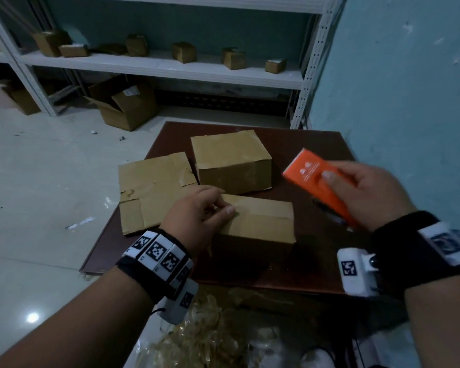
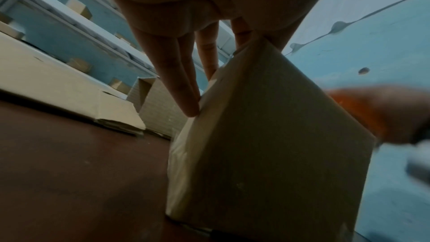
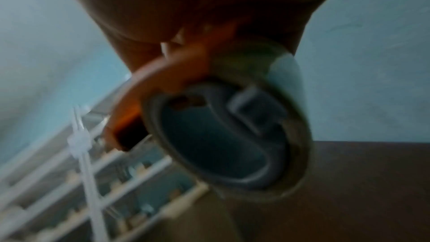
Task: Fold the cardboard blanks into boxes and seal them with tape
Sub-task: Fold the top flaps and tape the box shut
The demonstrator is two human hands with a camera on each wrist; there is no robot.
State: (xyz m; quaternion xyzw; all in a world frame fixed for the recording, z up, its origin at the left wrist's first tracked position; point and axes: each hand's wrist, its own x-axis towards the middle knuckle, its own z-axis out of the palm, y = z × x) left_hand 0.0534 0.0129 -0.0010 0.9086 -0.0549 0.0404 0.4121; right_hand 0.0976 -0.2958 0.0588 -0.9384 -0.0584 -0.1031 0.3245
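A folded cardboard box (image 1: 260,221) (image 2: 267,144) stands near the front of the dark brown table (image 1: 303,264). My left hand (image 1: 197,216) grips its left end, thumb on the top flap and fingers (image 2: 184,87) down its side. My right hand (image 1: 367,189) holds an orange tape dispenser (image 1: 319,179) in the air to the right of the box; in the blurred right wrist view its tape roll (image 3: 228,132) hangs below the palm. A second folded box (image 1: 231,162) stands behind. A flat cardboard blank (image 1: 152,189) lies at the table's left edge.
A blue wall (image 1: 409,88) runs close along the table's right side. White shelving (image 1: 157,65) behind carries several small boxes, and an open carton (image 1: 125,104) sits on the floor. A heap of crumpled clear material (image 1: 205,335) lies below the table's front edge.
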